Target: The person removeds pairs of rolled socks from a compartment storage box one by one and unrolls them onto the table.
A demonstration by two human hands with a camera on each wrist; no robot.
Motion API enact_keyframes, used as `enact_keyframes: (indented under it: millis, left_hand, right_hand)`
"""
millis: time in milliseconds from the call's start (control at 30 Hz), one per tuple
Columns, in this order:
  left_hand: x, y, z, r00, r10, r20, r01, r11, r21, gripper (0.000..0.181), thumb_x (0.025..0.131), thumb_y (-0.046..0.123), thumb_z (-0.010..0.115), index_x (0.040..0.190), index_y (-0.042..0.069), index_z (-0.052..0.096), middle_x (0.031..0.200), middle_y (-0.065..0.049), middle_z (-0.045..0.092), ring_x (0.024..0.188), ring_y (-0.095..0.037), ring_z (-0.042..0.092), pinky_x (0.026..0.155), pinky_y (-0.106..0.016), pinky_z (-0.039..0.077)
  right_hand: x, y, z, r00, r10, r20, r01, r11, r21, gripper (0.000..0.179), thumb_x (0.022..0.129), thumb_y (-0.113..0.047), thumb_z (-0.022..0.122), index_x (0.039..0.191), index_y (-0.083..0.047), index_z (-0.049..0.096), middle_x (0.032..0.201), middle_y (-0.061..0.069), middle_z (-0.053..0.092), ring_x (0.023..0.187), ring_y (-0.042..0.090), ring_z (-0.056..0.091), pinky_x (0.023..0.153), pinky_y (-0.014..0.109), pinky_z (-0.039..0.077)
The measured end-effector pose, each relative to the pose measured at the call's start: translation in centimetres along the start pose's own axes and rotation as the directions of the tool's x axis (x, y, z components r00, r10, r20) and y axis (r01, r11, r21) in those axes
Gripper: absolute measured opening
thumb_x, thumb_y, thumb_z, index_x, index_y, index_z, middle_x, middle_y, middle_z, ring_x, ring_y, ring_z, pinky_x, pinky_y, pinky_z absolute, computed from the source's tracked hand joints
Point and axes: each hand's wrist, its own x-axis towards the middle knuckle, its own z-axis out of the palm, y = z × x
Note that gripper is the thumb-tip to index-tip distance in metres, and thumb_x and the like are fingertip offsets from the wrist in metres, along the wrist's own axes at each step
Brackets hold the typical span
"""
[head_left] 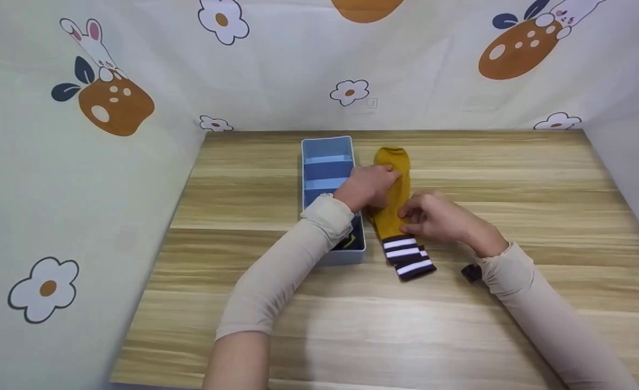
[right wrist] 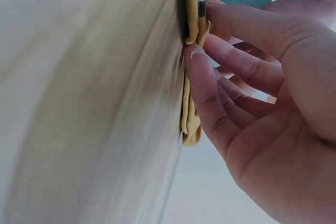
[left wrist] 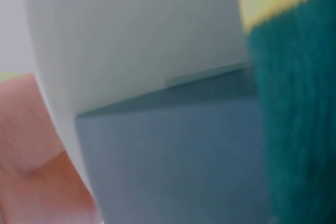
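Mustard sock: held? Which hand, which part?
Right hand pinches the mustard sock by its side edge, near the striped cuff. Left hand is on the sock's farther part; whether it grips cannot be told.

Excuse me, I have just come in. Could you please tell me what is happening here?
A person's right hand pinches the edge of what looks like a pair of mustard-yellow fabric socks with dark, white-striped cuffs, while the left hand touches them nearer the toes. They lie on the wood-grain table, beside a blue rectangular box with compartments.
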Motion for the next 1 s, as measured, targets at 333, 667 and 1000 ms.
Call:
enact_keyframes:
  millis: [333,667,1000]
  left_hand:
    - [0.9,-0.3,-0.5,0.992,-0.010,-0.123,0.008,1.000,-0.015,0.026,0.101,0.023,0.065,0.122,0.013,0.077,0.119,-0.009,0.075,0.108,-0.028,0.069,0.095,-0.045,0.061]
    - [2.9,0.3,-0.1,0.971,-0.007,-0.240,-0.020,0.994,-0.111,0.021,0.108,0.026,0.060,0.111,0.010,0.074,0.096,-0.006,0.070,0.085,-0.022,0.068,0.075,-0.035,0.060]
    - [3.8,1.0,0.7,0.985,-0.051,-0.165,0.044,0.998,-0.046,0.031,0.106,0.040,0.067,0.119,0.013,0.072,0.104,-0.003,0.071,0.089,-0.020,0.067,0.078,-0.038,0.063]
  right_hand:
    - [-0.9,0.2,-0.3,0.996,0.081,0.034,-0.083,0.993,0.088,0.029,0.090,-0.015,0.089,0.112,-0.003,0.075,0.092,0.006,0.077,0.083,0.017,0.070,0.077,0.032,0.060]
    - [-1.5,0.0,0.1,0.979,0.205,-0.004,-0.205,0.979,-0.024,0.028,0.091,-0.037,0.088,0.092,-0.013,0.073,0.081,-0.002,0.073,0.073,0.013,0.062,0.068,0.032,0.051]
    - [-1.5,-0.2,0.2,0.981,0.188,0.056,-0.188,0.982,-0.012,0.019,0.096,-0.031,0.083,0.087,-0.017,0.074,0.073,-0.005,0.070,0.067,0.012,0.061,0.064,0.032,0.051]
